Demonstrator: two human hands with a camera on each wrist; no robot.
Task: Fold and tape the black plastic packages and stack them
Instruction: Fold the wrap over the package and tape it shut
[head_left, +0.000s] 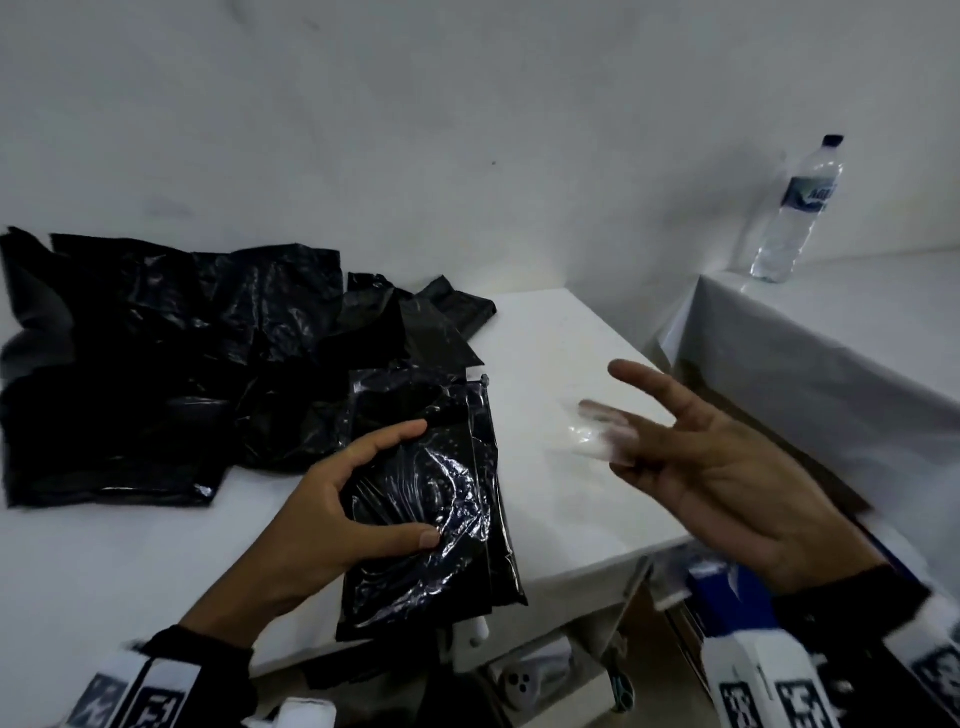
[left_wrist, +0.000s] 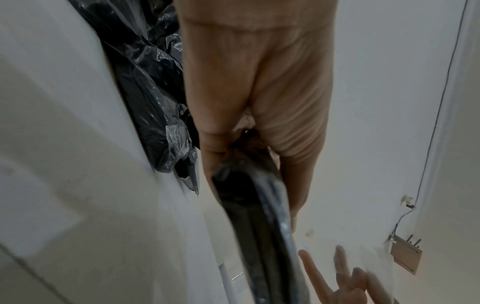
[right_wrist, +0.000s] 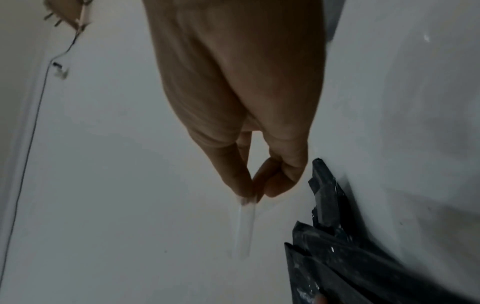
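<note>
My left hand (head_left: 421, 483) grips a folded black plastic package (head_left: 447, 566), lifted over the front of the white table (head_left: 566, 514), thumb on top and fingers stretched along its upper face. The left wrist view shows that package (left_wrist: 259, 216) edge-on between thumb and fingers. To its right my right hand (head_left: 613, 415) hovers above the table, and in the right wrist view its thumb and finger (right_wrist: 253, 191) pinch a strip of clear tape (right_wrist: 245, 224) that hangs free. The tape (head_left: 587, 439) is a pale blur in the head view.
A loose pile of black plastic bags (head_left: 156, 364) covers the table's left and back. A second white-covered table (head_left: 831, 332) stands at the right with a water bottle (head_left: 800, 208) on it. A gap with clutter lies between the tables.
</note>
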